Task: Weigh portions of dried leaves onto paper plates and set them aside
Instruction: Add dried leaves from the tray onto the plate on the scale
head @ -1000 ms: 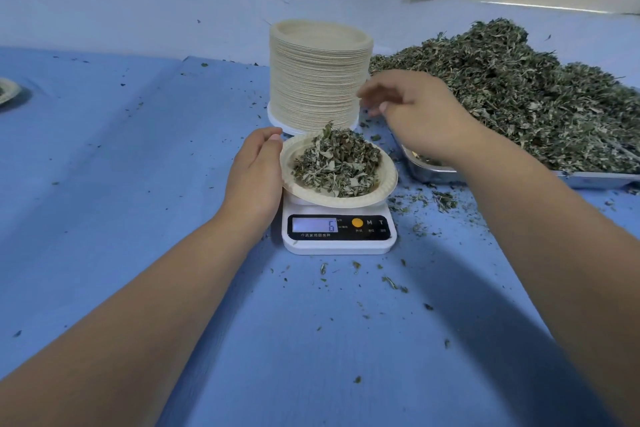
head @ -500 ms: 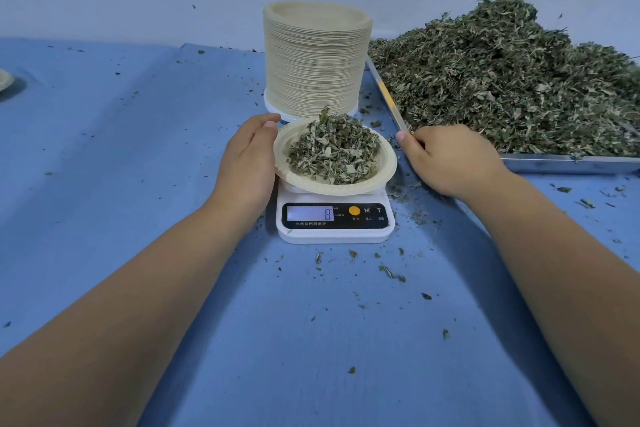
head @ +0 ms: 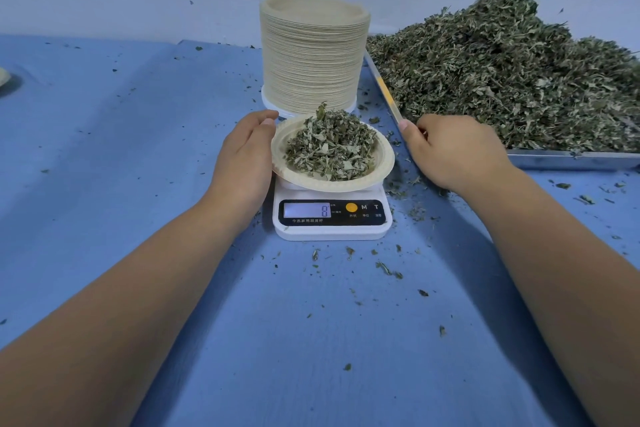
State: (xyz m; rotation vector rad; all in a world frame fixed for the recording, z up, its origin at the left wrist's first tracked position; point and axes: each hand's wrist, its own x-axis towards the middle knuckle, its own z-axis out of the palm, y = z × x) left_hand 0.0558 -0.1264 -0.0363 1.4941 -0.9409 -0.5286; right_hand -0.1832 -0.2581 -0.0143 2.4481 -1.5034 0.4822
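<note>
A cream paper plate sits on a small white digital scale. It holds a heap of dried green leaves. The display reads 8. My left hand cups the plate's left rim, thumb at the far edge, fingers hidden under the plate. My right hand rests on the blue cloth to the right of the plate, at the near corner of the metal tray. Its fingers are curled under and apart from the plate. A big pile of dried leaves fills the tray.
A tall stack of paper plates stands just behind the scale. Leaf crumbs lie scattered on the blue cloth in front of and right of the scale. Part of another plate shows at the far left edge.
My right hand came down from above the plate to the cloth beside the tray corner. The scale reading went from 6 to 8. The left hand stayed on the plate's rim.
</note>
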